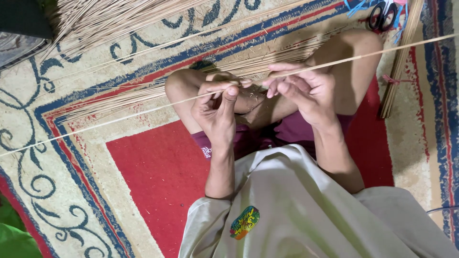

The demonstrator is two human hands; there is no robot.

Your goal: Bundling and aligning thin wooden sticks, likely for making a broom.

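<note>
**Ana:** Starting nearest the camera, what's cut off?

**Ben:** Plenty. The pale shirt fills the bottom and runs out of frame, so the shoulders and upper arms are never seen. It has a small multicoloured print, too blurred to make out. Above it, maroon shorts and crossed bare legs, partly hidden behind the forearms.

**Ana:** And the hands?

**Ben:** The left hand is curled tight, thumb and fingertips pinched onto one long thin stick. The right hand sits just beside it, fingers bent narrow around the same stick. Whether its thumb presses the stick I can't tell; the fingers cover it.

**Ana:** Describe the stick.

**Ben:** Pale straw colour, very slender, nearly straight. It crosses the whole picture on a diagonal, low at the left edge, rising through both hands over the lap, and out at the right edge. Both ends are cut off.

**Ana:** Beyond the hands?

**Ben:** A loose sheaf of similar sticks lies across the knees, fanning leftward over the patterned rug, which is red in the middle with blue scrolls on cream. Farther up, another bundle spreads toward the top edge, its far ends out of view. At right, a tied bundle lies on the rug. Top right, scissors with dark handles, only partly in frame.
</note>
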